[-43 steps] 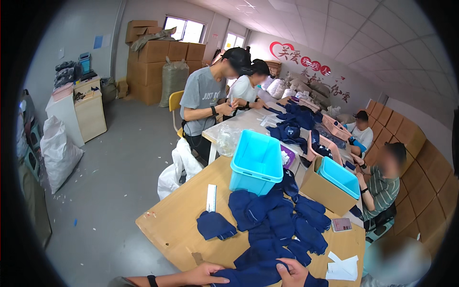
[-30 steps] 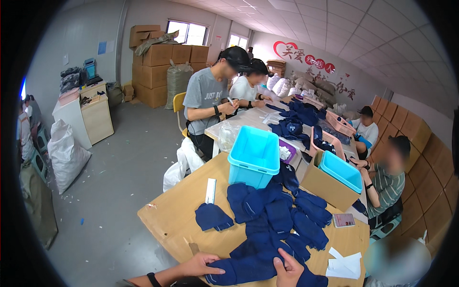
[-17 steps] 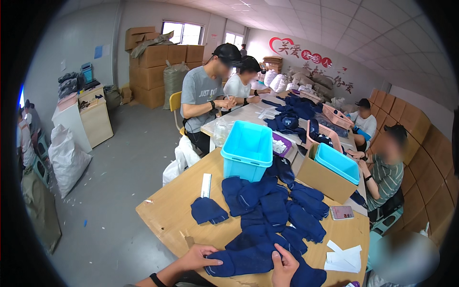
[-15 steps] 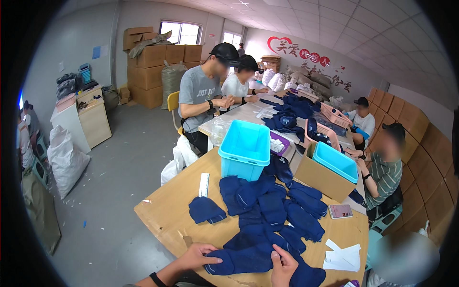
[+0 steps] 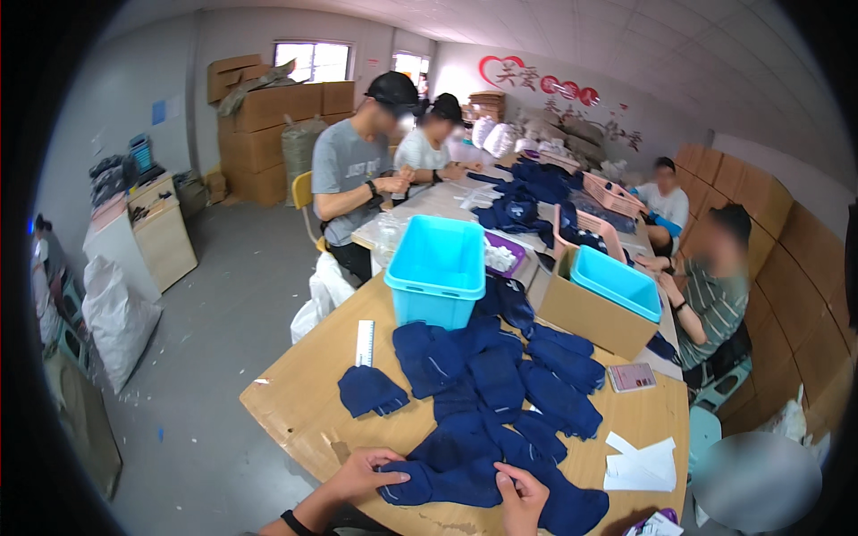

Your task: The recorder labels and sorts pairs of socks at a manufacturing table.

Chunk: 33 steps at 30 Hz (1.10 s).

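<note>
At the near edge of the table, a navy sock [image 5: 451,483] is stretched out flat. My left hand [image 5: 362,475] pinches one end of it, thumb on top. My right hand [image 5: 522,497] grips the other end between thumb and fingers. Under and beyond it lies a heap of more navy socks [image 5: 496,384], several with a thin pale line. Left of the heap, a folded navy sock [image 5: 371,391] rests against a white ruler [image 5: 365,343]. Part of another sock [image 5: 572,509] lies beside my right hand.
A turquoise bin [image 5: 435,308] stands behind the heap. To its right, a cardboard box [image 5: 594,314] holds a turquoise bin [image 5: 617,284]. A phone [image 5: 632,377] and white paper pieces [image 5: 640,464] lie at the right. Several people sit farther along the joined tables.
The view has shifted slightly, so the surroundings appear farther left. Both hands keep hold of the sock, with little visible change in their grip.
</note>
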{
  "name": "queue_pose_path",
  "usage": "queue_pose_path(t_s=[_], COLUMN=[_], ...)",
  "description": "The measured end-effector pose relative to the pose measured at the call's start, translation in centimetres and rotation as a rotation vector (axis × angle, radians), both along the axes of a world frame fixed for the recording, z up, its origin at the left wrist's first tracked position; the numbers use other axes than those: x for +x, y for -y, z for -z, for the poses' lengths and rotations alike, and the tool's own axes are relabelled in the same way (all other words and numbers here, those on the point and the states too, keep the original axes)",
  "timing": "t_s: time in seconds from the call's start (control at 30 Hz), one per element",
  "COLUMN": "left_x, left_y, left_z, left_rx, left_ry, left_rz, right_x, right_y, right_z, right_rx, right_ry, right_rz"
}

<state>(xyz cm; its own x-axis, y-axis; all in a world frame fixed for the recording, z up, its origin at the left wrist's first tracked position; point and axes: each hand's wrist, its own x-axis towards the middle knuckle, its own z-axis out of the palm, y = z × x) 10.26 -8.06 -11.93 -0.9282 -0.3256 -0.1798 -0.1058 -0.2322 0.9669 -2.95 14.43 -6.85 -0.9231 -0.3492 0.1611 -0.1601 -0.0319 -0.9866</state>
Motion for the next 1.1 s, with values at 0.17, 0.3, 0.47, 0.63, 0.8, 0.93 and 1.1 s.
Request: queue_pose_path(t_s=[0.17, 0.3, 0.47, 0.63, 0.8, 0.93, 1.1], left_x=[-0.1, -0.6, -0.7, -0.5, -0.4, -0.6, -0.7], left_y=[0.0, -0.3, -0.2, 0.2, 0.4, 0.1, -0.2], left_z=[-0.2, -0.4, 0.0, 0.5, 0.4, -0.6, -1.2], left_rx=[-0.069, -0.030, -0.012, 0.031, 0.060, 0.034, 0.009], left_ry=[-0.001, 0.001, -0.002, 0.000, 0.002, 0.002, 0.027], left_rz=[-0.075, -0.094, -0.074, -0.075, -0.032, -0.033, -0.018], right_x=[-0.7, -1.3, -1.2, -0.5, -0.7, -0.7, -0.8], right_y=[0.0, -0.5, -1.0, -1.3, -2.0, -2.0, -1.7], right_z=[0.1, 0.6, 0.7, 0.2, 0.7, 0.9, 1.6], right_rx=[-0.027, 0.010, 0.014, 0.031, 0.038, -0.033, -0.007], right_ry=[0.074, 0.108, 0.188, 0.229, 0.228, 0.207, 0.190], right_rz=[-0.035, -0.049, -0.100, -0.214, -0.351, -0.429, -0.464])
